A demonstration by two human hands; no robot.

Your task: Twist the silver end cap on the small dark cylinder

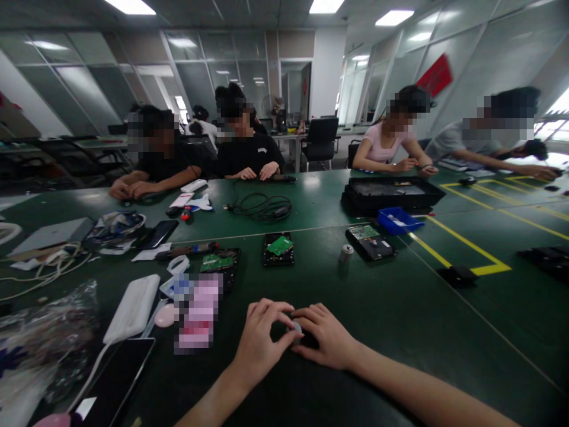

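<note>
Pinching small round greyish piece between thumb and fingers of left hand, lower centre of frame. Right hand curled close beside it; cannot tell whether gripping too. Noted above, mid-frame: black drive with green board, metal cylinder farther right.

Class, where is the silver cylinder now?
In the head view, right of centre, the silver cylinder stands just left of the green-boarded black unit near the blue tray.
</note>
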